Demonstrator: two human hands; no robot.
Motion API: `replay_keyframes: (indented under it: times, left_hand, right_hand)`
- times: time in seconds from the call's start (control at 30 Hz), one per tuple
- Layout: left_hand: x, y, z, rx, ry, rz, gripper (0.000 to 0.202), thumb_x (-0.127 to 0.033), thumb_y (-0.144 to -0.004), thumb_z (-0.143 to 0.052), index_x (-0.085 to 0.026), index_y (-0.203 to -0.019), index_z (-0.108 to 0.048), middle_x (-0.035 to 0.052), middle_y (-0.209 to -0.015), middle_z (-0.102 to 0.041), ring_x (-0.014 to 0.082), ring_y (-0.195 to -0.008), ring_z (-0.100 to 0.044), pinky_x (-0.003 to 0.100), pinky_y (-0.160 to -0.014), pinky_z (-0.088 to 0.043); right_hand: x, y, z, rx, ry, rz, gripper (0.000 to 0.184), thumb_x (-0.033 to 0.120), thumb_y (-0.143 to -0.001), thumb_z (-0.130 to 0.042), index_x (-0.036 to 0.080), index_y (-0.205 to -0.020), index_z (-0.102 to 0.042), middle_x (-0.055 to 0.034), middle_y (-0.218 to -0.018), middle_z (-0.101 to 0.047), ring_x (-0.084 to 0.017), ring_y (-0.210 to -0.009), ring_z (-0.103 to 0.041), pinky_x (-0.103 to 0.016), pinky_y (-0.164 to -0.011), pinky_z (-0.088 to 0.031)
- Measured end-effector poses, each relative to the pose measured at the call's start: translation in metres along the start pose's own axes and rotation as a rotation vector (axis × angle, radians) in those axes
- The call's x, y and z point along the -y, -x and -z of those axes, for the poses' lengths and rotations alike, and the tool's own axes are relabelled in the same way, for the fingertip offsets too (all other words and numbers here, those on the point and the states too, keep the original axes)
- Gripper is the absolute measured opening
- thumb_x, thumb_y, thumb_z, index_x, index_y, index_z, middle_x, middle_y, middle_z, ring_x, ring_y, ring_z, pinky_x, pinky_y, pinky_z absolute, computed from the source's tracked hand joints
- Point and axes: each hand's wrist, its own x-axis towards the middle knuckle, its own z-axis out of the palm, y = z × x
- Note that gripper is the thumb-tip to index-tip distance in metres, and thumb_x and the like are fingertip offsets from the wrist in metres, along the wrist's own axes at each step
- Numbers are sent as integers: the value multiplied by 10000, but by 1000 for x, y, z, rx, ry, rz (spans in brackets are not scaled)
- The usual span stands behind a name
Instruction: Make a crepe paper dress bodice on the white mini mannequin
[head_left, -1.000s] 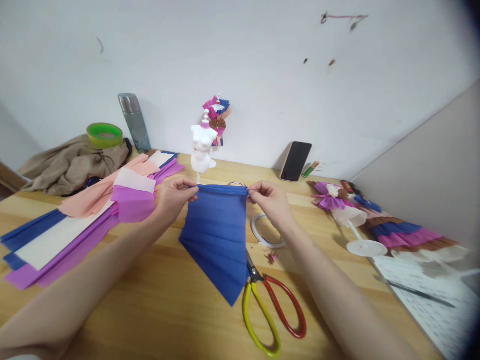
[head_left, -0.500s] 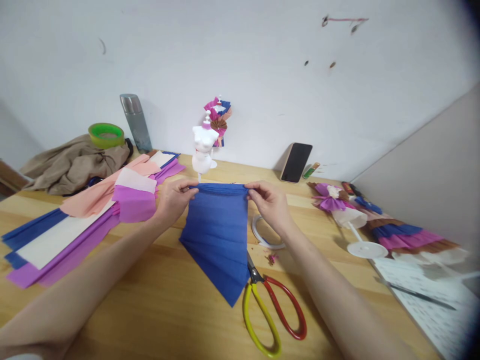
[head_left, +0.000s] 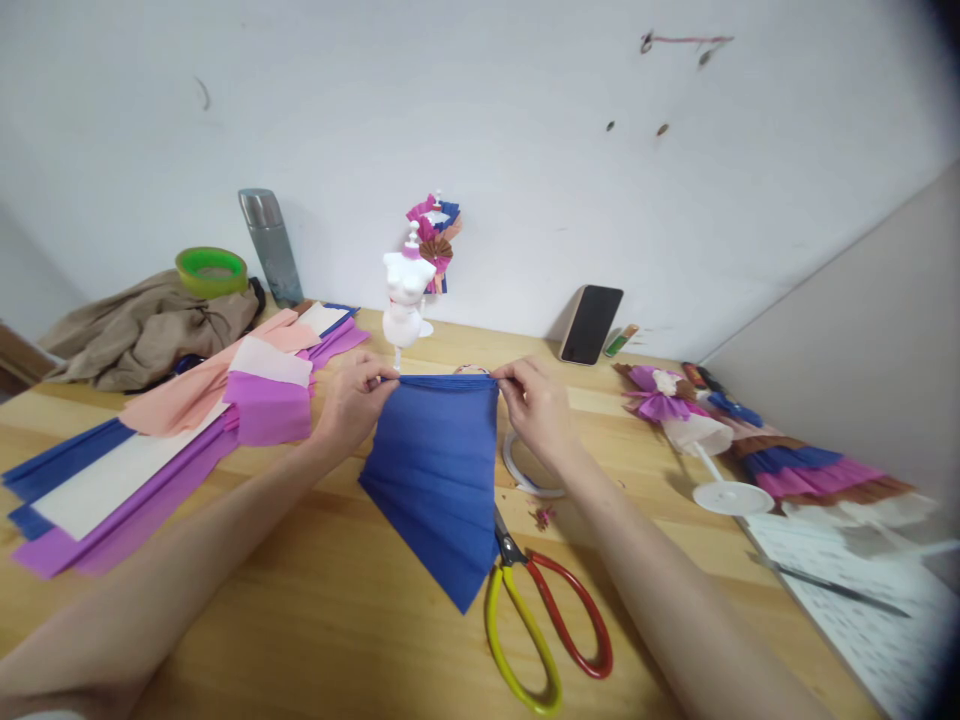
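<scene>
A sheet of blue crepe paper (head_left: pixel 435 470) is stretched between my hands, its top edge folded into narrow pleats and its lower corner hanging toward me. My left hand (head_left: pixel 354 402) pinches the top left corner between thumb and fingers. At the top right corner, my right hand (head_left: pixel 536 410) pinches the same folded edge. Scissors (head_left: pixel 517 580) with one yellow and one red handle lie just right of the paper, blade tips partly hidden by it. Behind the paper stands a small white mannequin (head_left: pixel 406 290) with a purple band at its neck.
Strips of coloured crepe paper (head_left: pixel 270 405) lie on the left. Farther back are a flask (head_left: pixel 271 250), a green tape roll (head_left: pixel 211 270) and a brown cloth (head_left: pixel 150 330). A phone (head_left: pixel 592 325) leans on the wall. Paper-dressed mannequins (head_left: pixel 825 470) and a pen (head_left: pixel 840 587) lie right.
The pleated top edge has come slightly down and toward me, and the fold looks flatter and tighter. Both hands keep their pinch on the corners.
</scene>
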Motion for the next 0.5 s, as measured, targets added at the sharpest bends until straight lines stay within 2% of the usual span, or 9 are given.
replay_keyframes:
  times: [0.2,0.27,0.37,0.43,0.5]
  left_hand:
    - [5,-6,1,47,81,-5,50,-224,-700,-655,-194,-672,-684,39,-886,-685,130,-684,-565,261,-647,-440]
    - [3,-9,4,121,134,81,46,-244,-675,-673,-199,-674,-681,16,-752,-680,126,-608,-561,248,-582,-427]
    - [-4,-13,11,243,173,280,69,-260,-644,-702,-207,-679,-676,-51,-474,-541,110,-435,-480,225,-458,-354]
    - [-11,-16,16,283,195,362,71,-247,-625,-709,-207,-660,-662,-67,-420,-504,100,-382,-450,218,-420,-331]
    - [-17,-18,19,318,217,399,68,-221,-606,-703,-205,-641,-646,-63,-432,-532,94,-364,-456,211,-398,-327]
  right_hand:
    - [1,-1,3,-11,-2,-39,88,193,-834,-512,221,-752,-529,-55,-775,-604,-202,-710,-553,-335,-679,-434]
    - [1,-2,4,23,-36,-91,87,209,-826,-515,222,-741,-527,-30,-710,-591,-183,-651,-533,-324,-656,-415]
    - [-1,-3,3,55,-135,-184,91,250,-800,-540,222,-713,-535,-1,-636,-563,-158,-589,-498,-308,-613,-388]
    - [-4,-4,0,71,-288,-254,86,294,-768,-568,222,-723,-551,14,-615,-548,-146,-566,-482,-294,-580,-380]
    - [-7,-4,-4,86,-455,-331,139,344,-733,-600,216,-788,-595,24,-617,-551,-136,-546,-474,-283,-553,-382]
